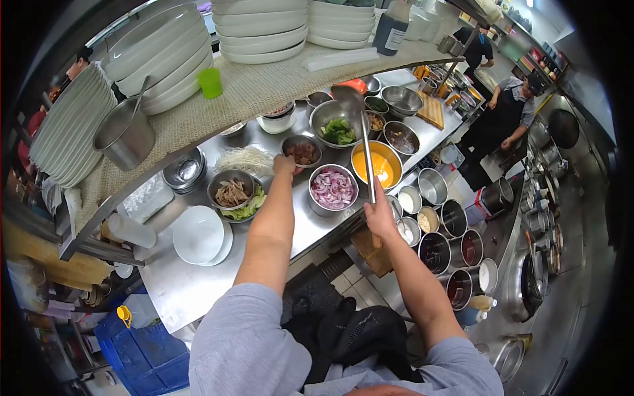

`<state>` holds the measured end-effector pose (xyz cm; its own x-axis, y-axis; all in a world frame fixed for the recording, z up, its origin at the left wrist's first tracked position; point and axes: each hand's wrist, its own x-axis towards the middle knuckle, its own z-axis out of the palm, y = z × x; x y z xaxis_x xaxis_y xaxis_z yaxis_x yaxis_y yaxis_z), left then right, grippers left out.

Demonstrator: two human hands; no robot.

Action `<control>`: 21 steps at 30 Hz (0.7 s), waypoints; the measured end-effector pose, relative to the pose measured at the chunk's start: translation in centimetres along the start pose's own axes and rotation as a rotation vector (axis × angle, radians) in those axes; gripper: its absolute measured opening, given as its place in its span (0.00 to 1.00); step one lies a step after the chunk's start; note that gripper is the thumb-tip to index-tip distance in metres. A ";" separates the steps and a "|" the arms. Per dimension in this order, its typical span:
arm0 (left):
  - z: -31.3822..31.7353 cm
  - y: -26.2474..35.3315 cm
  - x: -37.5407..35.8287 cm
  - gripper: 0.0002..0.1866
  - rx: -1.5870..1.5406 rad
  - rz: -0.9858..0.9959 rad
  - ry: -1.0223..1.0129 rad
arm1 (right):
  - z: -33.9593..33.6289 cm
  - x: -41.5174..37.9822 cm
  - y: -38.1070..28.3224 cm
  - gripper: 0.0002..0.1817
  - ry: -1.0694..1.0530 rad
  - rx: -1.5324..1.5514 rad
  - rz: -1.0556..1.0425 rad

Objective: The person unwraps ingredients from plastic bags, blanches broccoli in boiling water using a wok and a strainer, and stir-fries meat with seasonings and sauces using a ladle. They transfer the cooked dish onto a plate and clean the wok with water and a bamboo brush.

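Note:
My left hand (286,166) grips the near-left rim of a small metal bowl (319,160) that contains reddish-brown pieces, perhaps meat. In my right hand (381,216) is a long-handled ladle (367,155), its handle pointing away from me and its head over the far bowls. Beneath the handle stands a metal bowl of beaten egg (375,168). Chopped purple onion (332,189) fills a bowl between my hands. Green leafy vegetables (337,132) lie in a larger bowl behind. Left of my left hand are thin pale noodles (243,162) and a bowl of cooked meat strips (232,193).
White plates (198,235) are stacked on the steel counter (173,284). Above, a shelf (264,82) holds stacked bowls (261,30) and a metal pitcher (125,137). Several sauce containers (434,251) stand at right. A co-worker (505,115) in an apron stands at the back right.

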<state>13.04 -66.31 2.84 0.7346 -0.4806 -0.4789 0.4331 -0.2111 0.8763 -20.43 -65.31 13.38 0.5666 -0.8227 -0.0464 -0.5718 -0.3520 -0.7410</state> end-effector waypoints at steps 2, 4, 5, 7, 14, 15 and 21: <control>-2.1 1.5 -1.8 0.14 0.039 0.145 0.023 | 0.7 -1.4 -0.9 0.47 0.075 -0.032 0.079; -3.9 2.0 -2.2 0.13 -0.071 0.251 0.004 | 1.1 -0.6 0.7 0.46 0.075 -0.003 0.023; -4.5 2.4 -2.8 0.13 -0.076 0.273 -0.012 | 0.6 0.9 1.8 0.43 0.012 0.099 0.017; -5.6 3.1 -5.3 0.12 -0.063 0.296 -0.039 | 0.8 0.8 3.0 0.41 -0.005 0.217 0.047; 1.2 4.3 -15.5 0.09 0.018 0.328 -0.371 | -8.2 -15.2 2.8 0.32 -0.160 1.226 0.129; 4.2 4.1 -17.4 0.08 0.078 0.346 -0.480 | -9.7 -19.4 3.3 0.30 -0.144 1.295 0.116; 21.8 -4.9 -35.5 0.06 0.098 0.114 -1.207 | -13.7 -46.6 3.0 0.31 0.322 1.464 0.212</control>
<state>-26.54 -66.81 16.67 -0.2151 -0.9727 -0.0866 0.3183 -0.1537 0.9354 -56.71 -34.12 22.56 0.2906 -0.9278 -0.2341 0.5631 0.3636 -0.7421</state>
